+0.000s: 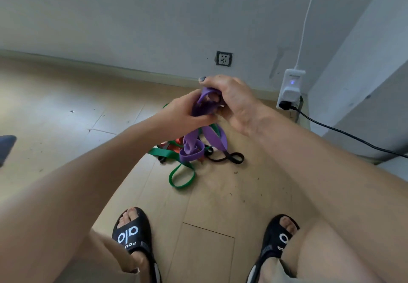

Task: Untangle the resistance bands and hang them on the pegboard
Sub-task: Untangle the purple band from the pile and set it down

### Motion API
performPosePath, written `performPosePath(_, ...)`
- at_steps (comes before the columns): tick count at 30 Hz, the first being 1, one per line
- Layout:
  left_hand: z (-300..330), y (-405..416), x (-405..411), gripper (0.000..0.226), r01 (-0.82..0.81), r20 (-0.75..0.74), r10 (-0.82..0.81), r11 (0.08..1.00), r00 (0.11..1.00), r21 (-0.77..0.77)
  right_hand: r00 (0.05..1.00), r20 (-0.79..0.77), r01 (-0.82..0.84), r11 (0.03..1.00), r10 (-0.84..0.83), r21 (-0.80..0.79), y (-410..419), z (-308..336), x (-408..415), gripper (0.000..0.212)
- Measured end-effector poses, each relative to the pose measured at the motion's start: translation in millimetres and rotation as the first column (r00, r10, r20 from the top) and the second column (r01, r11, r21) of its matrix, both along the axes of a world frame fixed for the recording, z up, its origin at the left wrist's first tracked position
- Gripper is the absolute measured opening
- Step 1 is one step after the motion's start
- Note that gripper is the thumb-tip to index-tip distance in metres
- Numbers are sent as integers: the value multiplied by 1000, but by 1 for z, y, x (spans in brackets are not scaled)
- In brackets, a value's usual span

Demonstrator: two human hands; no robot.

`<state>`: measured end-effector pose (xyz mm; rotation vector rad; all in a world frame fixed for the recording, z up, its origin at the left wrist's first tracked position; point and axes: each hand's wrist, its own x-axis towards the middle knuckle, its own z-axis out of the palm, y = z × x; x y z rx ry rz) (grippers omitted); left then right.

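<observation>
The purple band [205, 106] is gripped at its upper loop by both hands, left hand [183, 112] and right hand [234, 103], above the floor [66, 110]. Its lower end remains tangled with the green band [182, 175]. Soft, stretchy, light material is judged; free loops are best gripped.

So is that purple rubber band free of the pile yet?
No. The purple rubber band hangs from both hands into the knot with the green band.
</observation>
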<state>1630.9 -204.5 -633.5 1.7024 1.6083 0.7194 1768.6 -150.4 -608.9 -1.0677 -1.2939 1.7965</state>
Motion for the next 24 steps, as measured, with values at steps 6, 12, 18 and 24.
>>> performPosePath(6,16,-1,-4,27,-19,-159,26,999,987,45,991,-101,77,994,-84,-72,2,14,10,27)
performPosePath(12,21,-5,-16,14,20,-143,-25,999,989,-34,981,-130,124,982,-143,-145,10,20,17,21)
performPosePath(18,20,-8,-24,17,-81,-60,82,997,995,15,982,-154,71,975,-105,-213,16,14,23,18)
performPosePath(24,14,-5,-32,28,-32,-60,30,999,998,-40,995,9,99,981,-98,-168,22,0,26,29)
